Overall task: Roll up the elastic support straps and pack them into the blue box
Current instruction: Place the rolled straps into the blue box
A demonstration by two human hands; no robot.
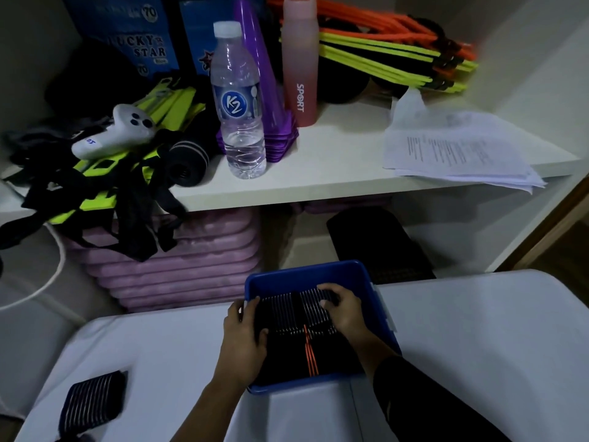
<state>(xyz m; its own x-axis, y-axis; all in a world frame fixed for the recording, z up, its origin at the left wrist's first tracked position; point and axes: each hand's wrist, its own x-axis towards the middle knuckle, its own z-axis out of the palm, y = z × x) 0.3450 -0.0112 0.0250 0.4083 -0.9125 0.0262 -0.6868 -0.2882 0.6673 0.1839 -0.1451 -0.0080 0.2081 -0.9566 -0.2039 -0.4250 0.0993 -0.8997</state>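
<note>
**White tabletop (pixel 478 330) beneath a crowded shelf (pixel 334 167)**

We see a blue plastic box (pixel 306 274) standing on this tabletop, its floor covered by black elastic support straps with pale stripes (pixel 287 311). Our left hand (pixel 245 333) curls round the straps' left edge, thumb on top, fingers by the box wall. Our right hand (pixel 342 309) grips their far right part, fingers bent over them. One more rolled striped strap (pixel 92 400) lies on the tabletop, well apart to the left. On the shelf stand a clear water bottle (pixel 237 100) and a pink sports bottle (pixel 299 68).
</note>
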